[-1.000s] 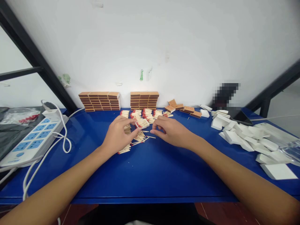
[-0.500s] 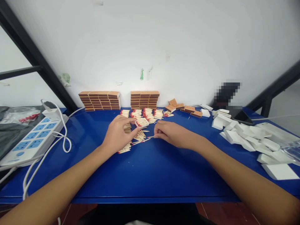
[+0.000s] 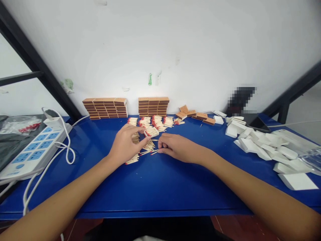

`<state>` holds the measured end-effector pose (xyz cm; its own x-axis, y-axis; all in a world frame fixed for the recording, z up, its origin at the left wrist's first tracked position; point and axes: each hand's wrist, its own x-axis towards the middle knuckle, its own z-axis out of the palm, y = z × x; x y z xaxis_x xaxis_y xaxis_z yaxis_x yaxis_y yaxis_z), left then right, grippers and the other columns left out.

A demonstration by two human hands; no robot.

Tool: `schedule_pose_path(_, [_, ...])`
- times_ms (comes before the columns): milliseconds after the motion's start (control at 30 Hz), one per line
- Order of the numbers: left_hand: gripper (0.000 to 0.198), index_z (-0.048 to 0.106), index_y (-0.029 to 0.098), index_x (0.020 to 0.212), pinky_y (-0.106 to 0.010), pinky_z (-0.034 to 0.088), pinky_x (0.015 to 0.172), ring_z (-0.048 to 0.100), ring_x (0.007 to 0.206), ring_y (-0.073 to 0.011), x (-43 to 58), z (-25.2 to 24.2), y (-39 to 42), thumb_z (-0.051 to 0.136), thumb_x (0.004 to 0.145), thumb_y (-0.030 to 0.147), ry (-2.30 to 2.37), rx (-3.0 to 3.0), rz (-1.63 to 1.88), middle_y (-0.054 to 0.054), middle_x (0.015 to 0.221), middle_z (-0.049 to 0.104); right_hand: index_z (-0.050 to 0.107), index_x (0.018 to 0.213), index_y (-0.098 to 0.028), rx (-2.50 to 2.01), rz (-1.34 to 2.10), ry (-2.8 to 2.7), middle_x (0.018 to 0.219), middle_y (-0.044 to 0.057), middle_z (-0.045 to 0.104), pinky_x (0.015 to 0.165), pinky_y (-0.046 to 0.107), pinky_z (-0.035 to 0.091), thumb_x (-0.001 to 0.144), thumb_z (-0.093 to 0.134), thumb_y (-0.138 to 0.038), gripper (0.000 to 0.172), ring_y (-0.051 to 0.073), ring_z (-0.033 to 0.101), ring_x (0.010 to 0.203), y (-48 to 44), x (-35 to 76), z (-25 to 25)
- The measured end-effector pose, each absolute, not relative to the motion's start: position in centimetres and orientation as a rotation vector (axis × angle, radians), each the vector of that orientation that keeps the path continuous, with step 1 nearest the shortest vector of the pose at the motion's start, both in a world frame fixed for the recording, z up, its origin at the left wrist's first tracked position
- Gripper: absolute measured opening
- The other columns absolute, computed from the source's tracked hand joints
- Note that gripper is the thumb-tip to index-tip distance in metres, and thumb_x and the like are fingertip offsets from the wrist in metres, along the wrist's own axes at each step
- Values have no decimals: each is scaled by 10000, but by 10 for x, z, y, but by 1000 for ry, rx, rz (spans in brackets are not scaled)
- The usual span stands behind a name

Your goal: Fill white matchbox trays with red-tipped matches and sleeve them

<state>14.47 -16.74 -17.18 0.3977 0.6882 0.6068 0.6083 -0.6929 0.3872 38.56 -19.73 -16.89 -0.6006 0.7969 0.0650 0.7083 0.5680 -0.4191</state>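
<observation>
A white matchbox tray (image 3: 151, 133) filled with red-headed matches is pinched between the thumb and fingers of my left hand (image 3: 127, 142), tilted a little above the table. Just right of it, my right hand (image 3: 177, 148) is closed, thumb against curled fingers. A single match (image 3: 154, 152) sticks out leftward from those fingertips, red head away from the hand. Beneath and beside the tray lies a pile of loose matches (image 3: 149, 146), partly hidden by my left hand. Further back, several heaps of matches (image 3: 157, 123) lie in a row.
Two stacks of closed matchboxes (image 3: 105, 108) stand against the wall. Loose matchbox sleeves (image 3: 200, 115) lie right of them. White empty trays (image 3: 260, 142) are heaped on the right of the blue table (image 3: 160, 190). At left sit a power strip (image 3: 37, 144) and white cables.
My right hand has moved left and slightly nearer to me, bringing its fingertips and the match closer to the pile. My left hand keeps the filled tray in nearly the same place.
</observation>
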Motion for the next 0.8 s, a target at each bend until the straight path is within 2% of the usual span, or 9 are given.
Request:
schedule_pose_path(100, [180,744,224,952,-406,557,894,683,960,-254,145,-172,-167,779,874,383,1176,2533,1181,-39,957,787,618,913,-188,-1256,518,-2572,999,61,661,750,298,423,1006,592,-193,97,175,588,827,-198,385,-170])
schedule_pose_path(300, [186,753,221,956,-405,556,897,685,957,-252,144,-171,-167,788,871,382,1186,2543,1165,-38,958,790,627,914,-190,-1227,578,-2582,1003,58,681,771,303,426,1002,570,-169,107,183,598,874,-199,393,-159])
schedule_pose_path(400, [203,764,224,976,-402,556,880,686,954,-252,144,-172,-167,786,876,399,1176,2568,1158,-41,964,790,621,905,-195,-1204,571,-2490,925,44,671,729,296,419,1005,576,-215,111,176,580,820,-197,399,-152])
schedule_pose_path(467, [226,769,228,997,-399,559,869,685,956,-252,144,-174,-166,784,878,419,1164,2584,1155,-45,965,786,617,909,-198,-1200,516,-2404,891,38,650,714,294,416,1015,562,-247,129,173,565,793,-194,401,-150])
schedule_pose_path(633, [293,774,217,1082,-386,567,850,673,938,-242,143,-177,-166,792,874,421,1066,2614,1149,-69,942,763,598,935,-196,-1223,292,-2304,951,60,629,723,302,407,1012,563,-263,108,183,552,819,-188,403,-154])
schedule_pose_path(800, [281,774,211,1101,-382,566,856,666,937,-234,144,-177,-167,788,884,388,957,2630,1123,-70,950,756,582,946,-201,-1297,201,-2314,966,57,620,716,304,386,1027,551,-256,104,184,536,809,-187,402,-157])
